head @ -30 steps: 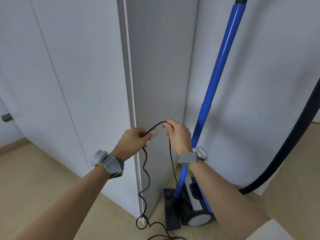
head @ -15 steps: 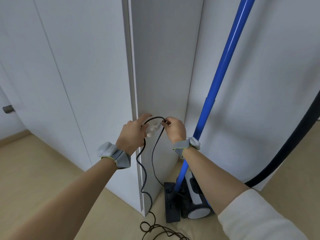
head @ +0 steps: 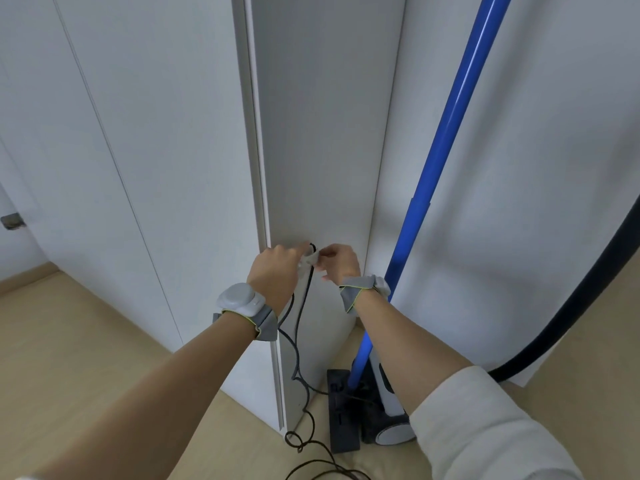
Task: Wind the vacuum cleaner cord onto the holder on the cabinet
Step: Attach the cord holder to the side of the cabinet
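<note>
- The thin black flexible vacuum cleaner cord (head: 300,308) runs from the small pale holder (head: 307,262) on the grey side panel of the white cabinet (head: 322,133) down the panel near its front edge. It ends in loose coils on the beige floor (head: 86,358) by the cabinet's bottom front corner.
- Handling, judged from its look: the cord is light and limp, and it kinks and tangles easily. It will slip off the holder unless kept under light tension.
- Grip point, as a judgement: take the cord just below the holder and feed short lengths. Do not pull from the floor coils.
- The left hand (head: 273,275) is at the holder, fingers curled. It appears to grip the holder and the cord against it.
- The right hand (head: 341,263) is at the holder's other side, fingertips pinching the cord loop at the top.
- Both forearms reach forward and downward, wrists nearly level, hands almost touching.
- The blue metal vacuum tube (head: 446,161) leans against the wall just right of the panel.
</note>
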Motion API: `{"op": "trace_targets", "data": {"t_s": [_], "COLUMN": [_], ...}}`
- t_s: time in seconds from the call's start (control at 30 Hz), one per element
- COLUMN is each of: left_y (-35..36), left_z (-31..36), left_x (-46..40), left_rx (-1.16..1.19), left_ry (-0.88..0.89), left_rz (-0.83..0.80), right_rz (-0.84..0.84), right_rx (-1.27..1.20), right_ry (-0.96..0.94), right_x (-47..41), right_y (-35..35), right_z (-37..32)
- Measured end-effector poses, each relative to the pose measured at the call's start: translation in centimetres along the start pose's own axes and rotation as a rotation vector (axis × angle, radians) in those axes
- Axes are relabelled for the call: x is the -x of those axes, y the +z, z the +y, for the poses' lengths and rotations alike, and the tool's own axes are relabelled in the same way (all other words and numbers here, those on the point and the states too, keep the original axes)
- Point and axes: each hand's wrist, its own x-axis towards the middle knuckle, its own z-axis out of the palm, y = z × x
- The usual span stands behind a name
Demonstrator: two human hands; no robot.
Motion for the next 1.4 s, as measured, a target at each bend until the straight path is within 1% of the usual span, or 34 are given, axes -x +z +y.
{"op": "trace_targets", "data": {"t_s": [0.07, 0.23, 0.33, 0.4, 0.5, 0.6, 0.7, 0.8, 0.9, 1.0, 1.1, 1.23, 1.33, 1.4], "left_y": [0.2, 0.7, 0.8, 0.8, 0.4, 0.1, 0.2, 0.2, -0.1, -0.3, 0.3, 1.6, 2.0, 2.0], "left_z": [0.1, 0.2, 0.1, -0.1, -0.2, -0.1, 0.2, -0.2, -0.5, -0.5, -0.7, -0.9, -1.0, -1.0], "left_x": [-0.1, -0.6, -0.4, -0.2, -0.1, 0.2, 0.4, 0.3, 0.6, 0.7, 0.7, 1.2, 1.4, 1.4], "left_rx": [0.012, 0.039, 0.035, 0.022, -0.013, -0.051, -0.122, -0.153, -0.110, -0.065, -0.006, 0.072, 0.080, 0.090], "left_ry": [-0.009, -0.046, -0.011, 0.012, 0.040, 0.049, 0.048, 0.057, 0.054, 0.062, 0.054, -0.002, -0.007, -0.016], "left_rz": [-0.012, -0.076, -0.065, -0.071, -0.088, -0.069, -0.031, -0.058, -0.123, -0.182, -0.167, -0.066, -0.063, -0.065], "right_rz": [-0.090, -0.361, -0.588, -0.644, -0.612, -0.555, -0.541, -0.487, -0.425, -0.306, -0.258, -0.173, -0.188, -0.217], "right_rx": [-0.109, -0.227, -0.416, -0.484, -0.540, -0.566, -0.579, -0.527, -0.498, -0.508, -0.531, -0.506, -0.517, -0.468], "right_ry": [0.048, 0.176, 0.179, 0.150, 0.087, 0.113, 0.134, 0.160, 0.199, 0.268, 0.329, 0.335, 0.344, 0.356], "right_x": [1.2, 4.6, 6.4, 7.1, 7.6, 7.9, 8.0, 7.9, 7.4, 6.4, 4.3, 1.9, 0.3, -0.9], "right_y": [0.1, 0.8, 1.4, 1.8, 2.4, 3.2, 3.7, 3.9, 4.4, 4.2, 3.1, 1.3, -0.1, -0.9], "right_z": [0.6, 1.9, 1.9, 2.4, 3.4, 3.7, 3.9, 4.6, 4.7, 4.8, 4.9, 3.8, 2.2, 1.0]}}
